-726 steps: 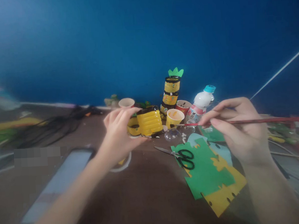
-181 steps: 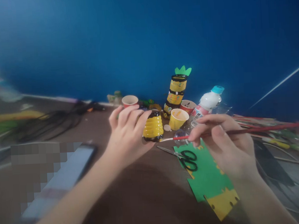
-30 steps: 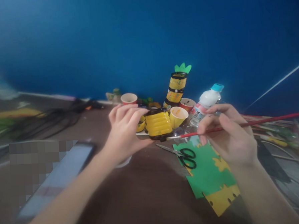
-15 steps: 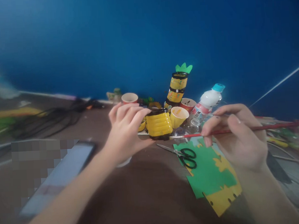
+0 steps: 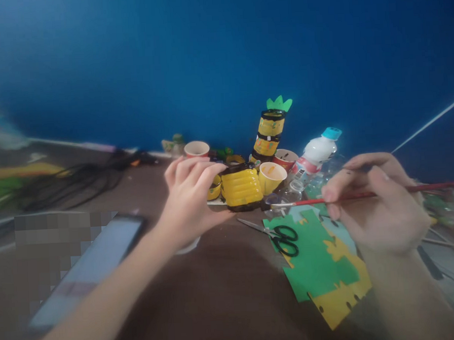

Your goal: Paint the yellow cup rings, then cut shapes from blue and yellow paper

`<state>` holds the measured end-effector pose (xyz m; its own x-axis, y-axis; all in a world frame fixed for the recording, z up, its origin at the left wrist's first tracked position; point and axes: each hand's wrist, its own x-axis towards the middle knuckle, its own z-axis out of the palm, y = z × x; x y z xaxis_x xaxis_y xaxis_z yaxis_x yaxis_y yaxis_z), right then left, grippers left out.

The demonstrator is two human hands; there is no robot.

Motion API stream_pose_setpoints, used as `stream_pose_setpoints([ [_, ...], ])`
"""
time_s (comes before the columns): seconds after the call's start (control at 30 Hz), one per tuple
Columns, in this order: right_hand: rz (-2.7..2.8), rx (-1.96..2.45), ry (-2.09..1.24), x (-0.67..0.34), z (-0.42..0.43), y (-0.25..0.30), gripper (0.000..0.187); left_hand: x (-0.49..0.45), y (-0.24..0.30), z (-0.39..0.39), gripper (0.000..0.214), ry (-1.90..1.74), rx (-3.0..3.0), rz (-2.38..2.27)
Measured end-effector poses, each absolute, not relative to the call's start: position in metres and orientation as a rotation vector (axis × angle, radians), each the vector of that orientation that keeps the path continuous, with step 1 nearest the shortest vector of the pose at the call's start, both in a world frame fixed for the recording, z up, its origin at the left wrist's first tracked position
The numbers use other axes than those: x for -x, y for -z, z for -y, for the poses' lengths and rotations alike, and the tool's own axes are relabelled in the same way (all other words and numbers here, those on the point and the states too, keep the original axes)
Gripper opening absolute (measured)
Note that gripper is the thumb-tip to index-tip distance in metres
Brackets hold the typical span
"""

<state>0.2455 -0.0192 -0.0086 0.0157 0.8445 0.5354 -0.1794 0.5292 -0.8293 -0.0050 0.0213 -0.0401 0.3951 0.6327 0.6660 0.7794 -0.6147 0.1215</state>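
My left hand (image 5: 192,197) is closed around the left side of a ribbed yellow piece (image 5: 243,188) with black painted ends, thumb below and fingers above. In my right hand (image 5: 381,202) a red-handled paintbrush (image 5: 308,202) lies almost level. Its dark bristles sit just right of the piece's lower black end; whether they touch it I cannot tell. Behind the brush tip stands a yellow-painted paper cup (image 5: 273,176). Scissors (image 5: 284,238) with black handles lie below the brush on green paper (image 5: 319,269).
A yellow-and-black tower with a green paper crown (image 5: 269,132) stands by the blue wall. Near it are a red cup (image 5: 286,156), a white cup (image 5: 197,149) and a bottle with a blue cap (image 5: 317,152). A phone-like slab (image 5: 98,263) and dark cables (image 5: 86,180) lie left.
My right hand and the paintbrush have moved to the right, drawing the bristles away from the piece's lower edge. The yellow piece has tilted slightly in my left hand.
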Motion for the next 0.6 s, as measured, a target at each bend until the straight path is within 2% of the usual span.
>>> stream_pose_setpoints([
  [0.2, 1.306, 0.616, -0.955, -0.242, 0.018, 0.012, 0.016, 0.004, 0.039, -0.021, 0.058, 1.061, 2.465, 1.308],
  [0.43, 1.220, 0.675, -0.813, -0.252, 0.013, 0.015, 0.014, 0.004, 0.038, -0.021, 0.058, 1.104, 2.466, 1.330],
  [0.6, 1.231, 0.630, -0.903, -0.249, 0.012, 0.016, 0.014, 0.004, 0.038, -0.021, 0.059, 1.104, 2.473, 1.336],
])
